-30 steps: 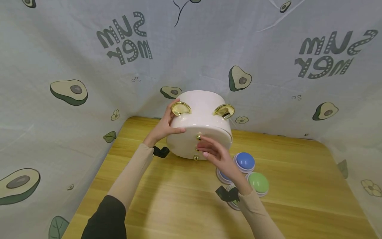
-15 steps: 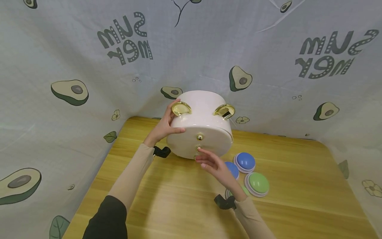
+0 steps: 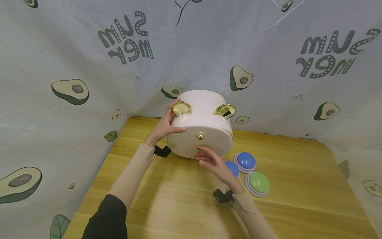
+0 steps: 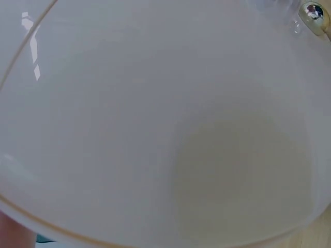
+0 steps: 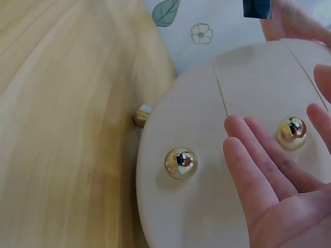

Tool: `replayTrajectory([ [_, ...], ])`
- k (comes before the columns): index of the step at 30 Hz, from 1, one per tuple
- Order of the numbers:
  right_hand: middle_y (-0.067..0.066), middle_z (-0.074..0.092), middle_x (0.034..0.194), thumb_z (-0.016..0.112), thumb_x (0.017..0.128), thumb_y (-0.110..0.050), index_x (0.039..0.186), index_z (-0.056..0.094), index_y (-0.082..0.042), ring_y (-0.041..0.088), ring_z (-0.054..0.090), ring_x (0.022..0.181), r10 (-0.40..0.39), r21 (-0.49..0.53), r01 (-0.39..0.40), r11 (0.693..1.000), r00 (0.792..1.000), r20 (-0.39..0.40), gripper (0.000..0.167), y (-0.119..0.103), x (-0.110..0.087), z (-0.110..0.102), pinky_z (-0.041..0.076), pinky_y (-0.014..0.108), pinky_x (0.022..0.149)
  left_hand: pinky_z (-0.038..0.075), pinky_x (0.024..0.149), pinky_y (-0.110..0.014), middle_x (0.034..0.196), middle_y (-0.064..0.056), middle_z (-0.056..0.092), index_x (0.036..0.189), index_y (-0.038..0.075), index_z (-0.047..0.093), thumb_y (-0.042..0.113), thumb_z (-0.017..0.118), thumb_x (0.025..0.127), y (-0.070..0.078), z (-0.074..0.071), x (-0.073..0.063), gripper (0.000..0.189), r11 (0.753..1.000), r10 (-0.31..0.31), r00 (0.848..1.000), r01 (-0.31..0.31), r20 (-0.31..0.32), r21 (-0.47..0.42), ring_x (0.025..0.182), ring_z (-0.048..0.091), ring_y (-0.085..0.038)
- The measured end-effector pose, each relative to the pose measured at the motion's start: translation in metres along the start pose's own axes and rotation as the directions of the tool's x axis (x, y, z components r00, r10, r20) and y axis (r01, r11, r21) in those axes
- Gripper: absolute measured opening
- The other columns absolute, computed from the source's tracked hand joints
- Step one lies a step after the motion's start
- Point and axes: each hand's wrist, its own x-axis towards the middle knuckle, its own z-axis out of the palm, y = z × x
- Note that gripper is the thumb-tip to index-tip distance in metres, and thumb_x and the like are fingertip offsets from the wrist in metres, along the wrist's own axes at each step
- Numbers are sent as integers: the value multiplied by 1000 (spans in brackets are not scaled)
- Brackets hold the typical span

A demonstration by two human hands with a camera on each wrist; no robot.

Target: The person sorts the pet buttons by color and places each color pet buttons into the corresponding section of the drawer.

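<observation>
A white round drawer box (image 3: 183, 144) with gold ears stands at the table's back, its flat front bearing gold knobs. My left hand (image 3: 163, 126) grips its left side, thumb on the front face and fingers behind the left ear (image 3: 182, 108). My right hand (image 3: 213, 163) is at the lower front, fingertips right at the middle knob (image 3: 198, 149). Above it, the top knob (image 3: 200, 136) shows uncovered. In the right wrist view the straight fingers (image 5: 264, 165) lie between a lower knob (image 5: 181, 163) and another knob (image 5: 292, 133). The box's glossy face (image 4: 129, 129) fills the left wrist view.
Several domed buttons sit right of the box on the wooden table (image 3: 298, 172): a blue one (image 3: 246, 160), a green one (image 3: 259, 182), and another blue one (image 3: 232, 169) partly behind my right forearm. An avocado-print cloth (image 3: 191, 49) hangs close behind the box.
My right hand has moved down the box's front from the top knob to the middle knob. The left hand keeps its grip, and the box stays in place.
</observation>
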Motion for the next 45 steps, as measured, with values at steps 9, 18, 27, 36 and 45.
replayTrajectory([
  [9,33,47,129,54,95,1,142,38,3,47,47,119,26,55,-24,998,999,-37,50,-1,8,1,45,34,94,30,105,-48,152,-8,25,152,25,11,0,78,75,2,0,0,105,1000,1,1000,-1,5,8,137,28,-17],
  [18,30,48,130,55,95,0,139,41,6,46,47,120,26,57,-23,998,998,-60,46,-2,10,2,45,33,94,27,108,-44,152,-8,26,152,22,11,-7,74,76,6,-3,2,103,999,-19,1000,18,18,42,138,25,-15],
  [27,31,49,129,55,95,1,138,42,6,47,47,119,35,58,-31,998,997,-69,46,-4,9,3,44,38,96,23,109,-44,151,-5,27,150,24,15,0,78,75,8,-4,1,101,997,-22,999,20,25,77,138,24,-12],
  [36,31,49,129,55,94,2,137,43,6,48,47,118,38,45,-35,998,997,-72,45,-6,7,4,46,31,93,22,110,-45,150,-5,29,148,26,17,11,83,74,8,-4,1,100,996,-18,1000,15,26,93,138,25,-12],
  [45,32,53,124,54,93,7,134,47,8,43,54,114,11,-36,-13,999,999,-34,42,-8,-6,9,48,30,90,15,112,-41,153,-6,24,150,23,14,-7,75,75,10,-4,1,101,990,-45,999,44,6,133,140,19,-12],
])
